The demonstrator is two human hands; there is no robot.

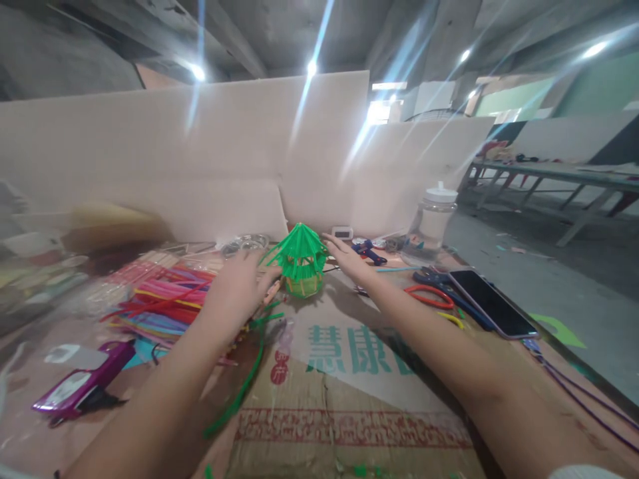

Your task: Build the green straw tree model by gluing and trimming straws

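Note:
A small model hut with a pointed green strip roof and a yellow-green round base stands upright on the far part of a flattened cardboard sheet. On its left is my left hand, fingers apart and stretched towards the roof edge; whether they touch it I cannot tell. From the other side my right hand reaches in with straight fingers, their tips close to the roof's right edge. Neither hand visibly grips anything. A loose green strip curls over the cardboard near my left forearm.
Colourful fuzzy stems lie in a pile at left, behind a purple device. To the right are red-orange handles, a phone, a dark blue tool and a clear bottle. White panels rise behind the table.

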